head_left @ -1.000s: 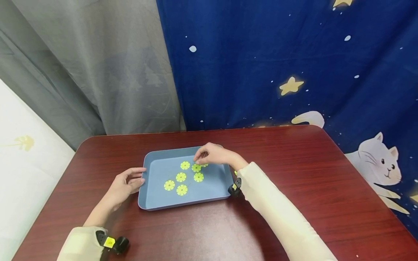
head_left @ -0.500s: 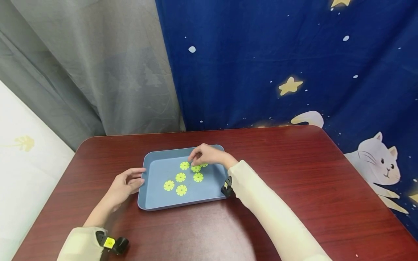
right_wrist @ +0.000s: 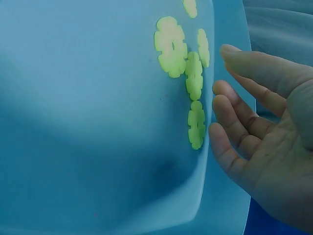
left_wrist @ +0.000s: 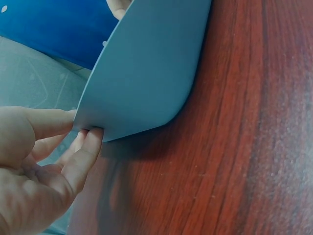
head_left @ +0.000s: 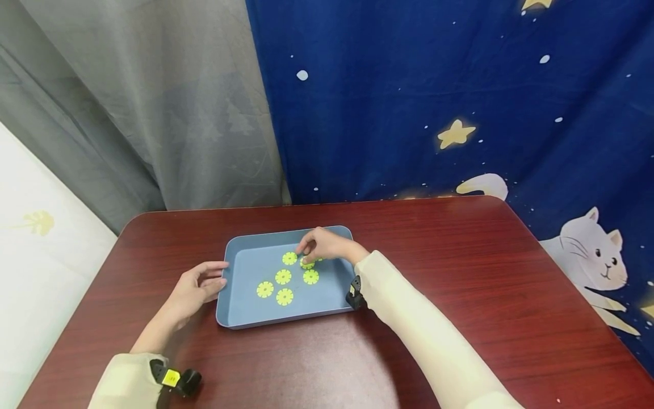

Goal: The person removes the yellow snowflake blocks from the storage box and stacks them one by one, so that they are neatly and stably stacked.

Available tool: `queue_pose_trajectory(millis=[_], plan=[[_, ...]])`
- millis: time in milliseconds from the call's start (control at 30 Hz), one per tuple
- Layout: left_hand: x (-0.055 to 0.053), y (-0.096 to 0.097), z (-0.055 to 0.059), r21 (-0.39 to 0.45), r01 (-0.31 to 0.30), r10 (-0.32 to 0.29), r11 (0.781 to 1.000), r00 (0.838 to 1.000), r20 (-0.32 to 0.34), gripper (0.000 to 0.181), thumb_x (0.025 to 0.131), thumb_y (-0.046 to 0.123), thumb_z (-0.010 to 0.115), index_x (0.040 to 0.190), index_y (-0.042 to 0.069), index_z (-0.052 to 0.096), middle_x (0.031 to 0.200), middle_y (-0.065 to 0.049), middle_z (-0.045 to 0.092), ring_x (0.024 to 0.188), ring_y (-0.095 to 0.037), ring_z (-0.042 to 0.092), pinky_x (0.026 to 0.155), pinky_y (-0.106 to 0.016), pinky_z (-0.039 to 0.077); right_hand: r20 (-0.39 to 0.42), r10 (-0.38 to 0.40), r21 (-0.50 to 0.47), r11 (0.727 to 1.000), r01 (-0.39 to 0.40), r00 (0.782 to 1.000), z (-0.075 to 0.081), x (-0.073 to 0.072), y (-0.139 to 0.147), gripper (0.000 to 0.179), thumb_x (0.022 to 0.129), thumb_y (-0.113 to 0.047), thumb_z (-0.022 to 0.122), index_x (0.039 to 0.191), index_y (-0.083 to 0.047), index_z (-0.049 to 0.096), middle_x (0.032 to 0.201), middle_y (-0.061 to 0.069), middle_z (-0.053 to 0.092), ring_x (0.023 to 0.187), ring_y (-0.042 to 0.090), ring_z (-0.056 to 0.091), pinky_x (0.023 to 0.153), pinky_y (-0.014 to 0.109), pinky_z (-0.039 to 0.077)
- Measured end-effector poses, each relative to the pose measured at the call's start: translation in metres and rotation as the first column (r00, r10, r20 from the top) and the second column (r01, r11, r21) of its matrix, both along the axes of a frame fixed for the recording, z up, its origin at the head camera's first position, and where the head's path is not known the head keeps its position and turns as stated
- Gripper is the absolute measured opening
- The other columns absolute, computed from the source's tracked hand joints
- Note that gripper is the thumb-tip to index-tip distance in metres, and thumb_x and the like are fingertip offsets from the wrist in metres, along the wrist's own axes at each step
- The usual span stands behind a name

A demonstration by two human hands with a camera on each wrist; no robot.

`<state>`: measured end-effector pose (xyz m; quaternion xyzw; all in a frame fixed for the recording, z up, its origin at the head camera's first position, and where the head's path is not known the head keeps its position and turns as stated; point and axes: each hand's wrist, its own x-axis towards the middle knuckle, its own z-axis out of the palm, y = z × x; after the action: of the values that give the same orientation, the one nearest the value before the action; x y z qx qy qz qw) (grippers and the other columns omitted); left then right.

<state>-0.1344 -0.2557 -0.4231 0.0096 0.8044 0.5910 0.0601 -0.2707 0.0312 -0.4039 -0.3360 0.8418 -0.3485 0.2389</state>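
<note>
A shallow blue-grey tray [head_left: 337,292] sits on the table, with several flat yellow-green notched discs [head_left: 284,297] lying in it. My left hand [head_left: 196,288] is at the tray's left side. In the left wrist view its fingertips rest against the outside wall of the tray [left_wrist: 142,78], one right at the rim. My right hand [head_left: 329,243] reaches over the tray's back right part, and its fingertips overlap one disc in the head view. Seen from the right wrist, thumb and fingers [right_wrist: 234,110] stand apart with nothing between them, beside several discs [right_wrist: 171,46].
The dark red wooden table [head_left: 434,255] extends on both sides of the tray. A grey curtain [head_left: 214,113] and a blue curtain [head_left: 368,113] with stars and a cat hang behind the table. Each wrist wears a black camera strap [head_left: 166,376].
My right hand has shifted a little left over the discs. A bit of yellow beside the tray's right edge is now hidden behind the right sleeve. My left hand and the tray stay put.
</note>
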Motion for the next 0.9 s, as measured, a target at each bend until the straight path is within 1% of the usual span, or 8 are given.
queue_pose_trajectory(millis=[133, 333, 600, 900], plan=[[-0.0002, -0.0003, 0.0011, -0.003, 0.001, -0.001, 1.000, 1.000, -0.001, 0.044, 0.090, 0.001, 0.055, 0.130, -0.008, 0.040, 0.117, -0.029, 0.045, 0.094, -0.018, 0.060, 0.078, -0.034, 0.052, -0.007, 0.002, 0.026, 1.000, -0.002, 1.000, 0.0000, -0.0013, -0.0017, 0.026, 0.075, -0.002, 0.074, 0.100, 0.000, 0.068, 0.091, 0.006, 0.065, 0.081, 0.010, 0.055, 0.068, 0.018, 0.047], [0.0004, 0.0002, 0.0029, -0.003, 0.001, -0.001, 1.000, 1.000, 0.004, 0.044, 0.090, 0.001, 0.055, 0.130, -0.008, 0.040, 0.117, -0.030, 0.045, 0.094, -0.019, 0.060, 0.079, -0.035, 0.052, 0.021, -0.021, 0.066, 0.998, 0.020, 1.000, -0.0017, -0.0030, -0.0021, 0.028, 0.074, 0.001, 0.074, 0.100, -0.001, 0.068, 0.090, 0.003, 0.064, 0.081, 0.010, 0.054, 0.067, 0.018, 0.046], [0.0001, 0.0007, 0.0029, 0.002, 0.001, -0.001, 1.000, 1.000, 0.006, 0.044, 0.090, 0.000, 0.055, 0.130, -0.008, 0.040, 0.117, -0.029, 0.045, 0.095, -0.019, 0.060, 0.079, -0.034, 0.052, 0.030, -0.039, 0.096, 0.995, 0.036, 0.999, -0.0031, -0.0043, -0.0003, 0.030, 0.071, 0.000, 0.077, 0.100, -0.003, 0.069, 0.090, 0.002, 0.063, 0.082, 0.010, 0.053, 0.068, 0.018, 0.045], [-0.0010, 0.0001, 0.0007, 0.006, -0.002, 0.002, 1.000, 1.000, 0.012, 0.044, 0.090, 0.000, 0.055, 0.131, -0.008, 0.040, 0.118, -0.029, 0.044, 0.095, -0.019, 0.059, 0.079, -0.034, 0.052, 0.009, -0.011, 0.118, 0.993, 0.010, 1.000, -0.0033, -0.0048, -0.0022, 0.031, 0.071, 0.003, 0.076, 0.101, -0.002, 0.068, 0.092, 0.002, 0.063, 0.083, 0.010, 0.052, 0.070, 0.018, 0.046]])
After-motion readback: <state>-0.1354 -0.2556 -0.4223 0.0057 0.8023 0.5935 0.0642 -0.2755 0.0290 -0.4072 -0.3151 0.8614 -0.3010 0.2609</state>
